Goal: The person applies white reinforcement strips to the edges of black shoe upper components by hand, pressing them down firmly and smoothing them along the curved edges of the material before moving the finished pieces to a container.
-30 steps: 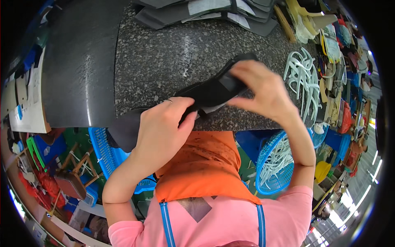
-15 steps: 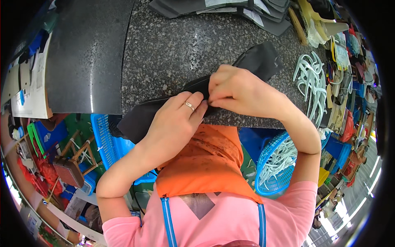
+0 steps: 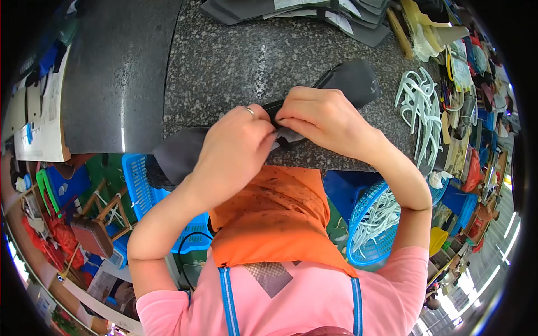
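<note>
A long piece of dark grey, leather-like material (image 3: 354, 83) lies slantwise across the stone tabletop's near edge, its left end hanging over. My left hand (image 3: 235, 145), with a ring on one finger, is closed on the piece's middle. Close beside it, my right hand (image 3: 322, 115) pinches the same folded edge between thumb and fingers. The fingertips of both hands nearly meet there. Below them a paler grey underside with a short black strip (image 3: 284, 143) shows. What exactly lies between the fingertips is hidden.
Stacked dark grey pieces (image 3: 367, 33) lie at the tabletop's (image 3: 224, 67) far side. Pale green strips (image 3: 420, 106) hang over its right edge, above a blue basket (image 3: 358, 246) of similar strips. Another blue basket (image 3: 134, 179) stands below left, near a wooden stool (image 3: 92, 235).
My left hand has rolled over so its knuckles face up. The piece's near edge has turned, baring a paler underside with a black strip. Its right end has shifted slightly left.
</note>
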The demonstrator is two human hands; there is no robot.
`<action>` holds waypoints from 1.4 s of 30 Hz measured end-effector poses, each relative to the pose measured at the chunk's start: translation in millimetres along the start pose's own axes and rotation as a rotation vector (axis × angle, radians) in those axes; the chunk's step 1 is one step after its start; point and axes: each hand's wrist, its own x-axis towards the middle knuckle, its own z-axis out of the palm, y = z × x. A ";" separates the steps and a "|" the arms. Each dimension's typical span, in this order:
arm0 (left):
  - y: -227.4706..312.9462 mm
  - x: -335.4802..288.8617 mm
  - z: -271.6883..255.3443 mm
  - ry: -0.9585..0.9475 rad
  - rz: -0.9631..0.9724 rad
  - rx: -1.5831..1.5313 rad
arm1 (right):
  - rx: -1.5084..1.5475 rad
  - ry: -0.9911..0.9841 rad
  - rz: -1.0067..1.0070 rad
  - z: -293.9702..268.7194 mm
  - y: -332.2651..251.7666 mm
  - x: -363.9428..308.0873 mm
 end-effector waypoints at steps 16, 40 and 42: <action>-3.8 -4.8 -8.6 -0.121 0.039 -0.072 | 0.217 -0.240 -0.169 -13.8 30.0 -5.2; 27.4 -16.6 -51.7 0.647 0.073 0.125 | 0.353 0.397 0.095 6.2 -19.5 -40.7; 27.6 -17.0 -35.1 0.518 -0.079 -0.645 | 0.864 0.465 0.164 10.7 -36.3 -31.5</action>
